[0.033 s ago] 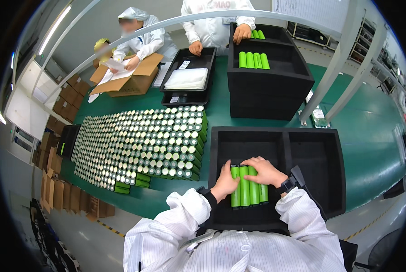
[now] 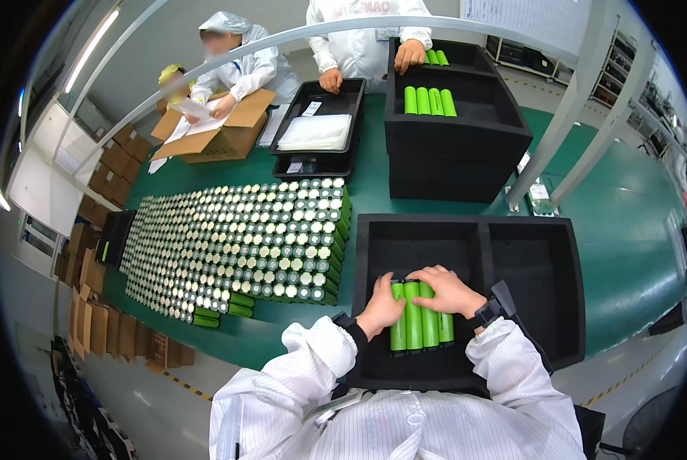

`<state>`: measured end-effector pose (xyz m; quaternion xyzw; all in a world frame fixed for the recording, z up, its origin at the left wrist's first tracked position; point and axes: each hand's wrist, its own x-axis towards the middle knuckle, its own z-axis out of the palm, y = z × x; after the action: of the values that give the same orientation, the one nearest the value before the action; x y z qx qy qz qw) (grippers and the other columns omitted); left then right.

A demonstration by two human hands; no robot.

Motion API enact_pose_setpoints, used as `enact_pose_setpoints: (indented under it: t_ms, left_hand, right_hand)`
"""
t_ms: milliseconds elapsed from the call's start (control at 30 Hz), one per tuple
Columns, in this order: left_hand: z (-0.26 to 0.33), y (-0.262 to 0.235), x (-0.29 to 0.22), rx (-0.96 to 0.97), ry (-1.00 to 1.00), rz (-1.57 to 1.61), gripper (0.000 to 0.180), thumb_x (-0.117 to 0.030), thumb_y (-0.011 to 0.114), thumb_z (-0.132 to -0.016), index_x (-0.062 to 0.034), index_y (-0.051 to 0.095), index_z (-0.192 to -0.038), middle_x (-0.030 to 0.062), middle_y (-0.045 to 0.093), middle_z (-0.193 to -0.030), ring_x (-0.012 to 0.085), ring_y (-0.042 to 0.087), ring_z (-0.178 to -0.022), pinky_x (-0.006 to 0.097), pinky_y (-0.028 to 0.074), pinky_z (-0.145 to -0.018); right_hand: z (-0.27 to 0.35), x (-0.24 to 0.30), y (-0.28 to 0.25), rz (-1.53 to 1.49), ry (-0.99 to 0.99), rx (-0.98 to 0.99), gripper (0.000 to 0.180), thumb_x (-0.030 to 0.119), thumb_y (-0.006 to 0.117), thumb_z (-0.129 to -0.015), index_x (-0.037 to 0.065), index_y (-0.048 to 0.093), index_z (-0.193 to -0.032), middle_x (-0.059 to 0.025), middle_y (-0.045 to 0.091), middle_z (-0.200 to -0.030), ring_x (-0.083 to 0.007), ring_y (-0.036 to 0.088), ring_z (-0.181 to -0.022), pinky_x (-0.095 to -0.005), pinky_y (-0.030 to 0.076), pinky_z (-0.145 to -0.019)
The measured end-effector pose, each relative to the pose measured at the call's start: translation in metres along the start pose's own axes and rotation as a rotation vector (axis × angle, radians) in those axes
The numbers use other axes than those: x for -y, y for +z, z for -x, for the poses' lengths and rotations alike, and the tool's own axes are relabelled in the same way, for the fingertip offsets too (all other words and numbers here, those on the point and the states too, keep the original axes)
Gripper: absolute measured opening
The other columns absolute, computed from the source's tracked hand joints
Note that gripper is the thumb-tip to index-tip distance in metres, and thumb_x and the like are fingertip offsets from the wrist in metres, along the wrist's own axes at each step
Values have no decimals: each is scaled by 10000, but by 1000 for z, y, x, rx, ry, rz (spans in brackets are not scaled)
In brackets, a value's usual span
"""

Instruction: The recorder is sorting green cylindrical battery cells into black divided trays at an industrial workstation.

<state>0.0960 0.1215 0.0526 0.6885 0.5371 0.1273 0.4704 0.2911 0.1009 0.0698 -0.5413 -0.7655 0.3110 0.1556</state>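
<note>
Green cylindrical cells (image 2: 420, 316), a row of about four lying side by side and touching, rest in the left compartment of a black foam tray (image 2: 546, 268) on the green counter (image 2: 627, 253), close to the tray's near wall. Left hand (image 2: 382, 307): laid against the left side of the row, fingers curled over the upper ends of the outer cells, its grip pressed on them. Right hand (image 2: 452, 291): laid across the upper right of the row, fingers flat over the cell tops, its grip likewise pressed on the cells; a dark band sits at that wrist. Both forearms wear white striped sleeves. The tray's right compartment holds no cells that can be seen. To the left of the tray, near but apart from it: a large block of upright cells (image 2: 243, 245) standing packed in rows, pale tops facing up, with a few green cells lying flat at its near edge. Beyond: a stacked black tray (image 2: 451, 153) carrying more green cells, a shallower black tray (image 2: 313, 146) holding a clear bag, and an open cardboard box (image 2: 228, 126). Other people in white coats stand at the far end of the counter.
</note>
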Motion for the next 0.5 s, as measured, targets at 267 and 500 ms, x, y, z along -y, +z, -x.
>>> enact_pose_setpoints:
  t_ms: [267, 500]
  left_hand:
    - [-17, 7, 2, 115, -259, 114, 615, -94, 588, -847, 5, 282, -1371, 253, 315, -1379, 368, 387, -1284, 393, 381, -1039]
    - [-17, 16, -11, -16, -472, 423, 722, -457, 505, -890, -52, 241, -1427, 248, 251, -1433, 401, 265, -1334, 477, 291, -1082]
  right_hand:
    - [-7, -10, 6, -169, 55, -93, 325, 259, 625, -862, 82, 622, -1135, -128, 614, -1116, -341, 553, -1046, -416, 439, -921]
    - [5, -17, 37, -209, 568, -411, 501, 406, 568, -913, -3, 559, -1203, -248, 505, -1226, -373, 485, -1170, -401, 396, -993]
